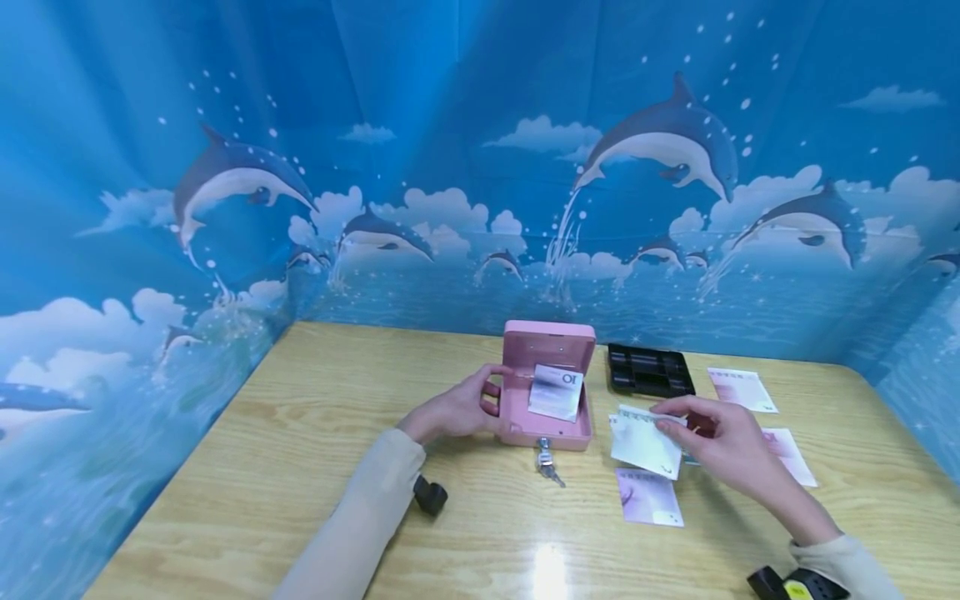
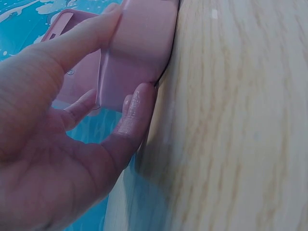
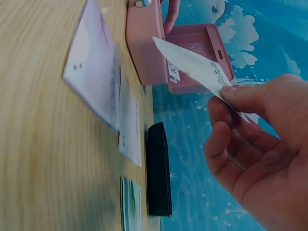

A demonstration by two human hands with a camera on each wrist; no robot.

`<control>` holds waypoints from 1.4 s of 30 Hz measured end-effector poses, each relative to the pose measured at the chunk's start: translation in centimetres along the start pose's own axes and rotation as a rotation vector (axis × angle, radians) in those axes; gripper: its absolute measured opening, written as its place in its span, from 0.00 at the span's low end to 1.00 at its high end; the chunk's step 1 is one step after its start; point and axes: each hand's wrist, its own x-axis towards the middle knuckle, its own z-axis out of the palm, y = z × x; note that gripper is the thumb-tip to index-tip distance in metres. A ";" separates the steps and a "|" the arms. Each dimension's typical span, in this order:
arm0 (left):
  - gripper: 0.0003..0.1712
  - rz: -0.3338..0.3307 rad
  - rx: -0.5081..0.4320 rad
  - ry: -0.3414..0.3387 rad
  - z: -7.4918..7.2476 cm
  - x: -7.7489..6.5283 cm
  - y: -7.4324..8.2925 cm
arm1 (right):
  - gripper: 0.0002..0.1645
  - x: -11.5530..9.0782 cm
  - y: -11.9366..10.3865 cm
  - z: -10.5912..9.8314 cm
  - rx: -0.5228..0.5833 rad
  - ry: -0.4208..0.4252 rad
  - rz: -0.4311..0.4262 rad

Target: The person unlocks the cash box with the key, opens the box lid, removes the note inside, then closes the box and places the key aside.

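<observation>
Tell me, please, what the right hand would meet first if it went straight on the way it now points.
Probably the open pink box: the right hand points toward its right side, with the held banknote leading. Depth is unclear.

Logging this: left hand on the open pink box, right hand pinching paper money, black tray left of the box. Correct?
Not quite: the head view shows the black tray right of the pink box, not left; the rest stands.
</observation>
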 end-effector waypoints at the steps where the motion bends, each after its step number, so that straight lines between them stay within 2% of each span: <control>1: 0.50 0.002 0.001 -0.001 0.0 0.0 0.0 | 0.09 -0.1 0.1 -0.1 -0.003 -0.003 -0.006; 12: 0.51 0.000 0.006 0.003 0.1 0.1 0.0 | 0.08 -1.7 1.7 -1.6 -0.055 -0.011 -0.022; 17: 0.51 -0.005 0.012 0.008 0.0 0.1 0.1 | 0.08 -2.4 2.7 -2.4 -0.043 -0.028 0.019; 27: 0.51 -0.007 0.010 0.004 0.1 -0.2 0.2 | 0.09 -3.4 4.9 -3.5 -0.064 -0.142 0.092; 35: 0.50 0.005 -0.001 -0.004 0.1 0.0 -0.1 | 0.07 -4.3 6.6 -3.8 -0.115 -0.106 0.049; 39: 0.50 0.010 -0.021 -0.004 0.0 0.1 -0.2 | 0.09 -4.6 7.3 -4.0 -0.137 -0.112 0.043; 42: 0.50 0.010 -0.022 -0.003 0.0 0.1 -0.3 | 0.13 -4.7 7.6 -4.0 -0.164 -0.098 0.007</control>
